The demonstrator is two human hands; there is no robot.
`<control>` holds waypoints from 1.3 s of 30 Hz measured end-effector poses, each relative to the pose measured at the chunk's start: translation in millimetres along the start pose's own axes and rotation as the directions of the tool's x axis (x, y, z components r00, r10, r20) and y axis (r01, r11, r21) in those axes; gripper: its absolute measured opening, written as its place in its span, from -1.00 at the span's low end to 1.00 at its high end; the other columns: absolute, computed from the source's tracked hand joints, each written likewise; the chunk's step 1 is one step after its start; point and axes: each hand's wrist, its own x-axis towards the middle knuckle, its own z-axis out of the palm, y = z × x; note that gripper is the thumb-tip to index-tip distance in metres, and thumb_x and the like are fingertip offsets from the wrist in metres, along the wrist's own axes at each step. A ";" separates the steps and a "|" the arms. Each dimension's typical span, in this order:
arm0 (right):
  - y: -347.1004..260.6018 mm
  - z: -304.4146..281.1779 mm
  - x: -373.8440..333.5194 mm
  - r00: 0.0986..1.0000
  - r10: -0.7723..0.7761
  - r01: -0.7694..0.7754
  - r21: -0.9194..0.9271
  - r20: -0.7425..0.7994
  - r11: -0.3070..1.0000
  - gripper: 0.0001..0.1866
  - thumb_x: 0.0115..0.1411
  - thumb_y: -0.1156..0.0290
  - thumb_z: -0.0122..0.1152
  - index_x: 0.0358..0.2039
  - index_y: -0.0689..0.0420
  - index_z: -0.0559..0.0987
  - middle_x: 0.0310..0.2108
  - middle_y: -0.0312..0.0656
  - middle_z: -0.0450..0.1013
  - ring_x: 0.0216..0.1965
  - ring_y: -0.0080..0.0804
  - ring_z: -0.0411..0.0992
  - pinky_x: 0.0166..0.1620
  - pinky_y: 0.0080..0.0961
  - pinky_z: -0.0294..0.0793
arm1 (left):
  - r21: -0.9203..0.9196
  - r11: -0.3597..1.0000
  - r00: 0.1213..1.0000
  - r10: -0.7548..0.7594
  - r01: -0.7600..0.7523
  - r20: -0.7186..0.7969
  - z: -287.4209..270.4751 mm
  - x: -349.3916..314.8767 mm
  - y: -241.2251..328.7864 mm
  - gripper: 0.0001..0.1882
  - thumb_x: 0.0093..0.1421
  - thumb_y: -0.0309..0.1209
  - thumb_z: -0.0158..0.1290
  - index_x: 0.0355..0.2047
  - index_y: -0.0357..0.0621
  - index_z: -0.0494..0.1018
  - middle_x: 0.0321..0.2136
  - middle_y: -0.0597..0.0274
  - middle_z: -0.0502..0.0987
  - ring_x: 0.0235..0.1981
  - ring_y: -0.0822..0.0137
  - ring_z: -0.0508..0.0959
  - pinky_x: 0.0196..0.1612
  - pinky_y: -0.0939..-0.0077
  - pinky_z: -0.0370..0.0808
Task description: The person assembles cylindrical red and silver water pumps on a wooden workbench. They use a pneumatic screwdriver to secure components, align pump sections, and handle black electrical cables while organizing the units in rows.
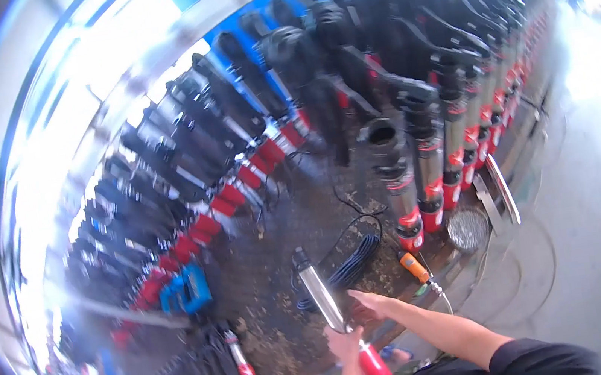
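Pump [329, 306] in hand: one long cylindrical unit, steel-bodied with a red lower end, tilted, its top pointing toward the far side of the floor. Left hand [345, 345] has its grip clamped around the lower steel section, just above the red part. Right hand [370, 303] lies flat against the body, fingers together and extended, not wrapped round it. One coil of blue-black cable [352, 260] lies on the floor just beyond the pump. One orange-handled power tool [415, 266] lies beside the coil. One round metal dish [468, 229] sits near it. Two long rows of upright pumps [423, 194] run away across the floor; the number cannot be counted.
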 end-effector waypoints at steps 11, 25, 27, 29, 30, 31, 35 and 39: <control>8.9 73.3 -126.9 0.540 -0.829 0.622 -0.732 0.144 0.278 -0.57 0.20 0.22 0.20 0.00 0.22 0.56 -0.17 -0.01 0.59 -0.07 -0.10 0.55 0.06 -0.27 0.49 | -0.228 0.966 0.988 0.138 -0.119 0.066 100.0 -11.7 -46.4 -0.27 0.06 -0.14 0.34 0.13 -0.24 0.32 -0.05 -0.11 0.54 -0.02 0.01 0.57 0.00 0.20 0.53; -143.3 -337.8 -266.8 -0.222 -0.835 -0.427 -0.719 -0.504 0.548 -0.68 0.12 0.25 0.27 -0.16 0.17 0.61 -0.06 -0.02 0.44 -0.03 -0.05 0.47 -0.06 -0.18 0.57 | -0.294 0.929 0.974 -0.199 0.223 0.110 75.0 -57.5 52.3 0.05 -0.22 -0.46 0.34 0.31 -0.45 0.11 0.12 -0.22 0.43 0.07 -0.01 0.53 0.13 0.25 0.50; -157.2 -362.9 -269.0 -0.162 -0.802 -0.506 -0.649 -0.576 0.568 -0.69 0.12 0.26 0.27 -0.20 0.19 0.65 -0.08 -0.04 0.46 -0.03 -0.09 0.49 -0.07 -0.20 0.58 | -0.447 0.878 0.981 -0.109 0.172 0.162 83.5 -49.9 38.3 -0.02 -0.14 -0.53 0.32 0.29 -0.48 0.10 0.12 -0.27 0.40 0.06 -0.08 0.53 0.11 0.16 0.52; -165.5 -374.9 -274.9 -0.119 -0.783 -0.543 -0.620 -0.611 0.566 -0.75 0.13 0.30 0.24 -0.27 0.17 0.72 -0.15 -0.05 0.52 -0.05 -0.12 0.53 -0.09 -0.22 0.60 | -0.478 0.836 0.955 -0.167 0.270 0.247 79.7 -53.1 45.4 0.06 -0.14 -0.58 0.36 0.32 -0.45 -0.02 0.14 -0.21 0.35 0.03 0.01 0.53 0.04 0.21 0.55; -170.3 -380.6 -271.4 -0.115 -0.784 -0.535 -0.627 -0.610 0.566 -0.73 0.11 0.26 0.27 -0.27 0.16 0.72 -0.16 -0.03 0.54 -0.06 -0.11 0.54 -0.08 -0.21 0.59 | -0.493 0.822 0.946 -0.159 0.286 0.284 81.7 -44.9 41.0 0.02 -0.11 -0.56 0.37 0.29 -0.44 0.00 0.12 -0.19 0.37 0.00 0.03 0.54 -0.02 0.21 0.57; -173.3 -387.4 -270.4 -0.112 -0.785 -0.533 -0.630 -0.609 0.565 -0.70 0.08 0.22 0.30 -0.26 0.15 0.72 -0.17 -0.01 0.56 -0.08 -0.09 0.55 -0.06 -0.20 0.59 | -0.504 0.807 0.933 -0.153 0.309 0.326 84.8 -36.0 29.1 -0.03 -0.08 -0.55 0.37 0.26 -0.43 0.02 0.09 -0.18 0.38 -0.03 0.06 0.55 -0.08 0.20 0.59; -166.4 -376.9 -266.5 -0.043 -0.845 -0.584 -0.673 -0.533 0.454 -0.79 0.13 0.36 0.20 -0.32 0.14 0.74 -0.26 0.00 0.58 -0.15 -0.07 0.59 -0.15 -0.21 0.63 | -0.460 0.885 0.996 -0.041 0.073 0.078 61.2 -48.9 38.4 -0.35 0.06 -0.55 0.30 0.08 -0.38 0.20 -0.05 -0.13 0.48 -0.17 0.18 0.59 -0.21 0.35 0.61; -113.7 -317.1 -299.0 -0.143 -0.894 -0.327 -0.832 -0.425 0.448 -0.63 0.06 0.09 0.33 -0.54 0.19 0.69 -0.53 0.02 0.57 -0.50 -0.03 0.58 -0.37 -0.14 0.59 | 0.183 0.809 0.732 0.584 -0.558 -0.351 29.2 -46.5 41.7 -0.23 -0.06 -0.15 0.48 -0.03 -0.48 0.38 -0.15 -0.22 0.45 -0.10 -0.07 0.48 0.02 0.03 0.46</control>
